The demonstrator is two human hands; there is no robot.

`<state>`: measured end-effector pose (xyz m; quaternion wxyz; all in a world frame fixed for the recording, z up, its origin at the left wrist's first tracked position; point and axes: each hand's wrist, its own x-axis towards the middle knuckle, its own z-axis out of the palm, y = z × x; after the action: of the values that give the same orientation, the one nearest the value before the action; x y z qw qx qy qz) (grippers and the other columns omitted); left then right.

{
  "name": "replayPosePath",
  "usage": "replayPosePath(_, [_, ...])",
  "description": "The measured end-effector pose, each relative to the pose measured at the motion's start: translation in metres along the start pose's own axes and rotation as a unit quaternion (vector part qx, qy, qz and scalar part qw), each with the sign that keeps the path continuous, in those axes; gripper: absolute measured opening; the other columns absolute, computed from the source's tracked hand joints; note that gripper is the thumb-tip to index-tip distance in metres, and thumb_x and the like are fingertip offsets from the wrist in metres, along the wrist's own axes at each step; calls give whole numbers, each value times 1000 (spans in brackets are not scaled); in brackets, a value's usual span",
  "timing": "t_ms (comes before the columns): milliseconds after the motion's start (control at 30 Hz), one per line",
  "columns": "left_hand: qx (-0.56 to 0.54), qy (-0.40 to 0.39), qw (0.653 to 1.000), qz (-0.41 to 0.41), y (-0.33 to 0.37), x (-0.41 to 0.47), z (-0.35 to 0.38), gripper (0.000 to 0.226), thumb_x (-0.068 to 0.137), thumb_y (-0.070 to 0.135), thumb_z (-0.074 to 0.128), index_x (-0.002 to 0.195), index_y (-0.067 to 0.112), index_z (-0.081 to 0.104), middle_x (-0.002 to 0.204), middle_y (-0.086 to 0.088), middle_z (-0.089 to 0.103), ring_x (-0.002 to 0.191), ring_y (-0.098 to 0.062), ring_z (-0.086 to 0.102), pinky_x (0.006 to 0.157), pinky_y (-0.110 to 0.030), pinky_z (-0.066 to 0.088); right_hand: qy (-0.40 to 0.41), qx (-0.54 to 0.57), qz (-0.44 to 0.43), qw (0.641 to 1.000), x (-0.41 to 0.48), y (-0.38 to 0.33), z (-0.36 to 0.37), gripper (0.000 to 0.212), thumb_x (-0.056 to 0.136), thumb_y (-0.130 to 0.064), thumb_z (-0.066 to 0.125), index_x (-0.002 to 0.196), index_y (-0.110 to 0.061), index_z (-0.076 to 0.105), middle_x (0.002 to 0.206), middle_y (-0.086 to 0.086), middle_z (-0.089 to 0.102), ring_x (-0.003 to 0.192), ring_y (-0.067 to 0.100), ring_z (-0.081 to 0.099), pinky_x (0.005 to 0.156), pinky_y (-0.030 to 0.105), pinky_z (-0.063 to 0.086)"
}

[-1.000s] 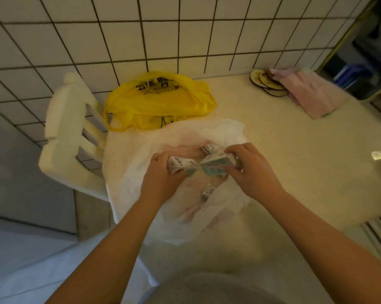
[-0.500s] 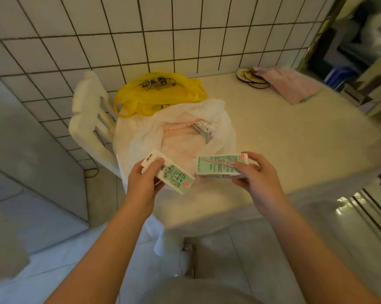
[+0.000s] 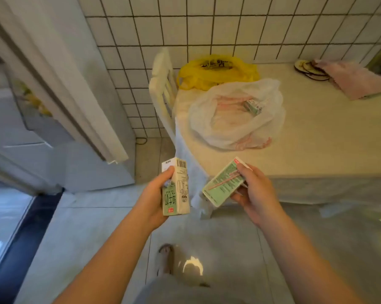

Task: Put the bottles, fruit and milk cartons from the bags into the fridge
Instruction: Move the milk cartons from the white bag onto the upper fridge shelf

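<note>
Head view: left hand (image 3: 154, 198) gripped an upright milk carton (image 3: 176, 187) above the floor; right hand (image 3: 254, 194) pinched a tilted second carton (image 3: 223, 185) by the table (image 3: 316, 139) edge. A third carton (image 3: 253, 106) lay inside the white bag (image 3: 235, 119), the yellow bag (image 3: 215, 71) behind it. Fridge (image 3: 31, 106) stood open at left.

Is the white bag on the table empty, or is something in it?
Not empty. One milk carton lies inside the white bag, showing through its open mouth. Whether anything lies beneath the folds cannot be told.

Pale table (image 3: 316, 145) with yellow bag (image 3: 215, 71), white bag (image 3: 229, 126), pink cloth (image 3: 356, 81), coasters (image 3: 310, 70).
</note>
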<state>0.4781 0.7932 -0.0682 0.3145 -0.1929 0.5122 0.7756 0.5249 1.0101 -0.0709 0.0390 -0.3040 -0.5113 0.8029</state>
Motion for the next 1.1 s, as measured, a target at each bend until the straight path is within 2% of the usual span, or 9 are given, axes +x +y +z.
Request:
replayPosePath(167, [-12, 21, 1000, -10, 2, -42, -68, 45, 85, 47, 59, 121, 21, 67, 110, -9, 74, 86, -21, 65, 80, -39, 51, -72, -29, 77, 994, -28, 52, 66, 23, 98, -31, 61, 108, -10, 61, 80, 7, 69, 72, 18, 72, 60, 32, 57])
replayPosePath(267, [-26, 50, 998, -27, 6, -60, -119, 59, 76, 54, 65, 123, 18, 65, 102, -9, 73, 86, -22, 65, 78, -39, 52, -108, -61, 122, 985, -45, 87, 112, 27, 96, -31, 64, 107, -7, 62, 86, 11, 69, 79, 23, 73, 68, 37, 59])
replayPosePath(367, [-45, 96, 993, -44, 19, -74, -179, 58, 85, 63, 61, 121, 17, 65, 95, -11, 69, 86, -26, 68, 76, -43, 56, -134, -85, 154, 975, -60, 124, 160, 22, 96, -28, 63, 101, -6, 62, 78, 9, 69, 77, 23, 73, 68, 37, 59])
replayPosePath(467, [-77, 139, 986, -46, 36, -79, -255, 64, 89, 67, 54, 135, 22, 54, 124, -16, 63, 110, -36, 64, 93, -54, 54, -132, -93, 190, 969, -72, 158, 216, 21, 96, -25, 63, 101, -5, 64, 76, 8, 72, 73, 20, 74, 59, 33, 60])
replayPosePath(633, [-184, 249, 951, 10, 66, -99, -385, 44, 91, 50, 65, 120, 17, 66, 111, -14, 73, 103, -34, 70, 92, -54, 56, -108, -49, 257, 959, -99, 214, 321, 16, 97, -20, 61, 94, -5, 65, 83, 14, 75, 81, 26, 72, 74, 42, 61])
replayPosePath(700, [-214, 272, 938, 29, 78, -113, -434, 33, 95, 37, 65, 120, 16, 65, 109, -12, 75, 99, -30, 73, 84, -45, 59, -114, -29, 275, 954, -113, 237, 360, 15, 96, -19, 61, 95, -5, 66, 90, 17, 75, 86, 29, 71, 74, 45, 60])
replayPosePath(867, [-217, 270, 937, 46, 108, -140, -526, 24, 98, 22, 62, 120, 14, 65, 108, -13, 75, 106, -27, 69, 84, -36, 55, -128, 15, 319, 939, -139, 286, 442, 24, 91, -16, 64, 110, -1, 66, 104, 20, 73, 89, 32, 71, 76, 43, 60])
replayPosePath(1000, [-194, 230, 953, 44, 128, -146, -568, 17, 99, 14, 56, 113, 11, 64, 121, -14, 67, 115, -27, 63, 97, -41, 54, -169, 34, 331, 928, -148, 304, 496, 34, 78, -13, 68, 109, 1, 64, 90, 18, 72, 79, 30, 72, 75, 45, 62])
replayPosePath(1100, [-210, 201, 956, 27, 147, -144, -585, 27, 96, 11, 61, 122, 11, 63, 125, -18, 66, 120, -32, 60, 99, -44, 53, -189, 30, 313, 930, -144, 305, 529, 37, 73, -6, 68, 109, 1, 62, 90, 18, 70, 86, 32, 70, 81, 50, 59])
